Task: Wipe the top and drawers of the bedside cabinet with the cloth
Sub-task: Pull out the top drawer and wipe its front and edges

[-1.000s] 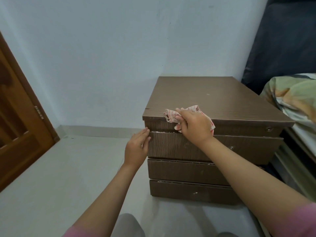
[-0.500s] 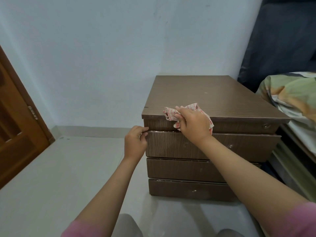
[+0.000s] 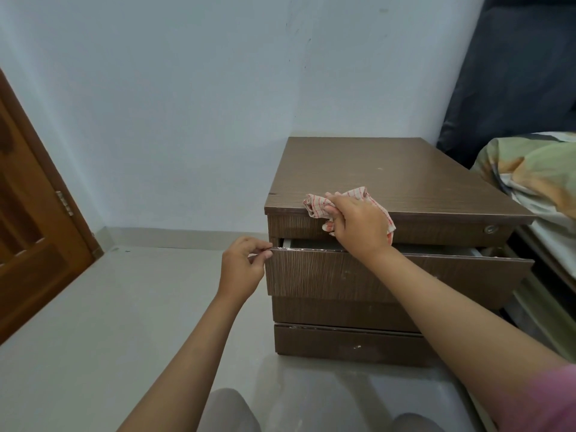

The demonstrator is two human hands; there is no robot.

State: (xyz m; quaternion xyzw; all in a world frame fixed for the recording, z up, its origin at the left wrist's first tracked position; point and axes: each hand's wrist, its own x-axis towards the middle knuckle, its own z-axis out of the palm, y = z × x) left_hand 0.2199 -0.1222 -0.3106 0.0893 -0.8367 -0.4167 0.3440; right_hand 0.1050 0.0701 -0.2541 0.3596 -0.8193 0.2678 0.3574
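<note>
A dark brown bedside cabinet (image 3: pixel 374 169) stands against the wall, with three drawers in its front. Its top drawer (image 3: pixel 374 275) is pulled out a little, and a dark gap shows behind its front panel. My left hand (image 3: pixel 243 266) pinches the top left corner of that drawer front. My right hand (image 3: pixel 355 226) grips a crumpled white cloth with red checks (image 3: pixel 314 204) against the front edge of the cabinet top, above the drawer gap. The two lower drawers (image 3: pixel 343 344) are closed.
A wooden door (image 3: pixel 34 219) stands at the left. A bed with a patterned cover (image 3: pixel 536 176) and a dark headboard (image 3: pixel 514 73) presses close on the cabinet's right. Grey floor (image 3: pixel 124 322) spreads in front and to the left. My knees show at the bottom edge.
My left hand closed on the top drawer's left corner and drew the drawer out, opening a gap. My right hand stayed at the top's front edge with the cloth.
</note>
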